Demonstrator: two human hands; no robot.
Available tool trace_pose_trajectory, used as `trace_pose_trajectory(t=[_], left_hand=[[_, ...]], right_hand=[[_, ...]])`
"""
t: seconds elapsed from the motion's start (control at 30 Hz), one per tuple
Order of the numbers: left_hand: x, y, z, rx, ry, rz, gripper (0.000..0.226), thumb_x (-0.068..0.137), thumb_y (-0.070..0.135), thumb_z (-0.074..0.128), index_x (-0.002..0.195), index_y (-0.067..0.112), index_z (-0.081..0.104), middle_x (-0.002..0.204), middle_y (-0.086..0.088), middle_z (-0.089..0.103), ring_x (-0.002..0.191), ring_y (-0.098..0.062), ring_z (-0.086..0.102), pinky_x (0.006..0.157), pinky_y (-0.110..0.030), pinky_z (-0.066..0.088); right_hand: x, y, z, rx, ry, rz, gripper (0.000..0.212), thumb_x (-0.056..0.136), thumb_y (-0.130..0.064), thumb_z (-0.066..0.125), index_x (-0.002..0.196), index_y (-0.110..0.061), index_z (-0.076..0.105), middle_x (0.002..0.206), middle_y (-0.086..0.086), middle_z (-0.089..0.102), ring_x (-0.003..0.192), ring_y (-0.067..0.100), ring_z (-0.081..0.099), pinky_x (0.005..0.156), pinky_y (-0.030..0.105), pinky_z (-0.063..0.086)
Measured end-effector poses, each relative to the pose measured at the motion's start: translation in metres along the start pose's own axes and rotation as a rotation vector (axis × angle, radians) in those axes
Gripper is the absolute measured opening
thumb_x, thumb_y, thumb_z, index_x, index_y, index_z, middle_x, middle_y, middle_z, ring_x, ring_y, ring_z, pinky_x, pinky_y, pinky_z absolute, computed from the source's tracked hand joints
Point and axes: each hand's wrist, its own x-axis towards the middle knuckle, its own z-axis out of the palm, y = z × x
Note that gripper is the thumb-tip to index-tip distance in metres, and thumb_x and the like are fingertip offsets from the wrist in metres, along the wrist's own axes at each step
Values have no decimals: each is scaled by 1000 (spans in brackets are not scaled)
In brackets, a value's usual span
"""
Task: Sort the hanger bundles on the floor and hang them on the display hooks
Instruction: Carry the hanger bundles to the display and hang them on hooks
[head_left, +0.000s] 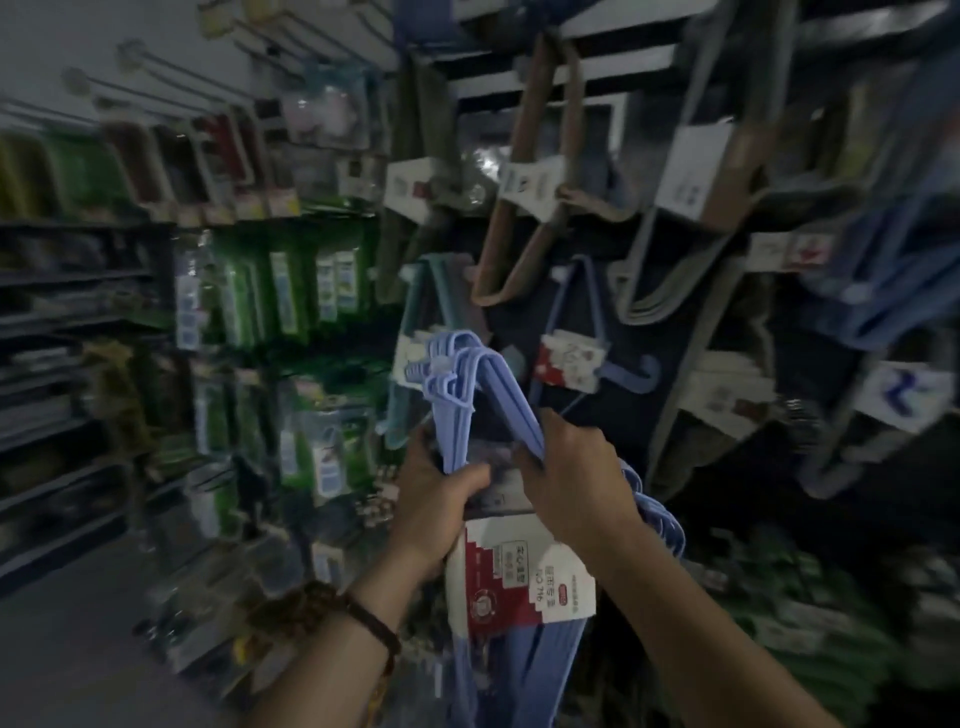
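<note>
I hold a bundle of light blue hangers (470, 384) up in front of a dark display wall. My left hand (439, 499) grips one side of the bundle's upper part. Gripping the other side is my right hand (574, 480). A red and white paper label (524, 579) wraps the bundle below my hands, and its blue arms hang down past my wrists. The bundle's top points up toward the hooks. Just behind it hang a teal hanger bundle (415, 322) and a blue one with a red label (576, 358).
Brown (524, 171), grey (670, 260) and blue (883, 291) hanger bundles hang on the wall above and to the right. Long bare metal hooks (171, 67) stick out at upper left. Green packaged goods (291, 291) fill the wall to the left. Dark shelves (62, 395) stand at far left.
</note>
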Motion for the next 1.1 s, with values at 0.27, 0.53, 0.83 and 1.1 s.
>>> trace_pose_trajectory(t=[0.27,0.53,0.83,1.1], left_hand=[[45,17,42,-72,-185,50,74,75,80,56,131,33,65,128,0,71,114,-11,69,102,-39,53],[123,48,54,391,-26,146,95,82,76,21,121,3,68,89,-14,64,92,-22,68,85,-44,51],[171,30,-11,519,112,217,60,88,68,66,80,9,64,59,-3,57,56,-21,58,60,-33,42],[177,39,-48,546,58,387,19,101,43,65,91,27,69,58,11,56,52,-8,53,51,-20,36]], right_hand=[[13,49,-34,-38,25,162,14,107,-33,50,97,-25,44,79,-4,54,60,12,48,48,29,32],[85,79,-34,56,77,106,13,108,-34,49,105,-23,56,80,-1,62,64,19,58,52,36,44],[140,82,-29,-76,217,108,13,106,-22,51,119,-20,50,81,2,65,63,25,63,55,43,57],[178,60,-7,-203,256,249,18,104,-17,50,121,-14,52,97,12,68,84,34,66,66,42,55]])
